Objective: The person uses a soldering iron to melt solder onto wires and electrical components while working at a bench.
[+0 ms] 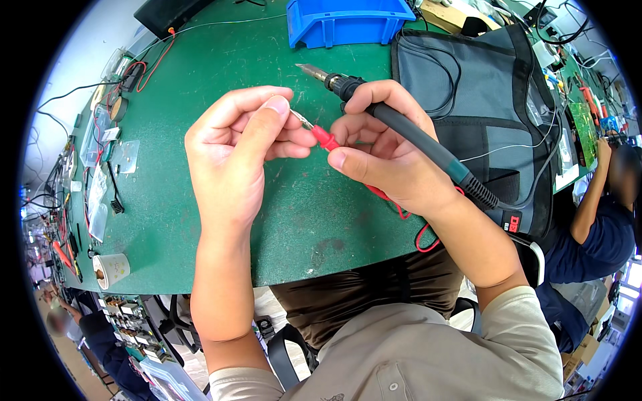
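Note:
My left hand (237,140) is closed in a pinch, thumb against fingers, on the silver metal end of a small connector. The connector's red sleeve (325,138) is pinched between the thumb and fingers of my right hand (404,175). From it a red wire (424,239) runs behind my right hand and loops down by the table edge. My right hand also holds a soldering iron (418,142), its dark handle lying across the hand under the forefinger. The iron's bare tip points up and left, apart from the connector. My fingers partly hide the joint between metal end and sleeve.
The green table (314,220) lies beneath my hands. A blue bin (351,30) stands at the far side. To the right lies a grey tool bag (481,73) with cables over it. A paper cup (111,270) and loose wires are left. Another person (588,227) works at right.

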`<state>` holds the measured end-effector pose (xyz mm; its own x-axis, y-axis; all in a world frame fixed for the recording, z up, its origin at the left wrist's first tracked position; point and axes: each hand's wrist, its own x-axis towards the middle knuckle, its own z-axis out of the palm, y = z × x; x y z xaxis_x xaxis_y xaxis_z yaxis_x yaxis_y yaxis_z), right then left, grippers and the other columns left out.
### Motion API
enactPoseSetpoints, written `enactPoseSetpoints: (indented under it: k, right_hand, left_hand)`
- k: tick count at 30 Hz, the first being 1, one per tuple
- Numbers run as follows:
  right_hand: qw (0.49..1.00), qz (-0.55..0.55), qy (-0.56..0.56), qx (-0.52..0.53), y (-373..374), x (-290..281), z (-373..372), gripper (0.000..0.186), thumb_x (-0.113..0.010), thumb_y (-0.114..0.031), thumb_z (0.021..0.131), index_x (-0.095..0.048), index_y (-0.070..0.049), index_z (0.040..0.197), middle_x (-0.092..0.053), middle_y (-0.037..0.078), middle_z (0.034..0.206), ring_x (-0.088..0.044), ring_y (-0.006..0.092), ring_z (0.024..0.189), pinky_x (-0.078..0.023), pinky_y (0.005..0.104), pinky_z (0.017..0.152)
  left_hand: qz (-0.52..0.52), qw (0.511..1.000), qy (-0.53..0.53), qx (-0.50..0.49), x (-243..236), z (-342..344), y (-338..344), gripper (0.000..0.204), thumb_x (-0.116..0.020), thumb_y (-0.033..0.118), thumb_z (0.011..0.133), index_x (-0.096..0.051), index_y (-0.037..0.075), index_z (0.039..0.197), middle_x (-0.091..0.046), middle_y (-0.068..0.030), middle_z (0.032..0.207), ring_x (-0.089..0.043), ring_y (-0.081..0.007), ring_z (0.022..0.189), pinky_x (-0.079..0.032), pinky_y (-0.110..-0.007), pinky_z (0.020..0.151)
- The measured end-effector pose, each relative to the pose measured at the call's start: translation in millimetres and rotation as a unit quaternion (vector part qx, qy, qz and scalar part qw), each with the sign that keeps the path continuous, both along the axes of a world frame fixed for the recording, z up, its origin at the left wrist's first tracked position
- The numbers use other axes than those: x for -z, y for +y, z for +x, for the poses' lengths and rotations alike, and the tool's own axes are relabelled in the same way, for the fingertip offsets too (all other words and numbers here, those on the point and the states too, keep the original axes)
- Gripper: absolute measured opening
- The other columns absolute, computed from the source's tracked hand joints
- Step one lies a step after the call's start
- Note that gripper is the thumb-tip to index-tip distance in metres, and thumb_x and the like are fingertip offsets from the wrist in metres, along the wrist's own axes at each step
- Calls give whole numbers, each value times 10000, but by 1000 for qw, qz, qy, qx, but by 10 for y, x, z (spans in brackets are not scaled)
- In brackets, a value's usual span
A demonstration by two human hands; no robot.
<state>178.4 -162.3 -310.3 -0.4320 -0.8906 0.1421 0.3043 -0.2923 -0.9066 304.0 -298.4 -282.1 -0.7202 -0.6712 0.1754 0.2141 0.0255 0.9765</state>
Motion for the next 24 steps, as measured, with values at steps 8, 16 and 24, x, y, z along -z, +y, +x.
enactPoseSetpoints:
  k: [8,16,24]
  right_hand:
    - [1000,11,5,4,4,-12,4,438,-695,115,778,-447,-50,1099,-587,57,898,-605,103,864,-539,240,722]
    - [1000,11,8,2,8,-13,2,432,-696,109,785,-447,-52,1100,-592,61,896,-606,101,859,-536,240,717]
    - [1000,3,3,7,-1,1,7,429,-694,111,786,-449,-52,1098,-599,62,900,-609,100,863,-534,238,720]
  left_hand:
    - [2,1000,-3,-2,6,-4,3,193,-582,93,947,-639,-70,1032,-657,-127,787,-670,-186,642,-573,-267,576]
    - [-2,1000,-10,-10,-2,-5,11,196,-578,94,949,-636,-70,1039,-664,-135,763,-672,-185,641,-570,-265,576]
    - [-7,1000,-19,-17,-25,-18,34,212,-569,97,955,-633,-73,1065,-664,-136,754,-669,-181,641,-568,-264,582]
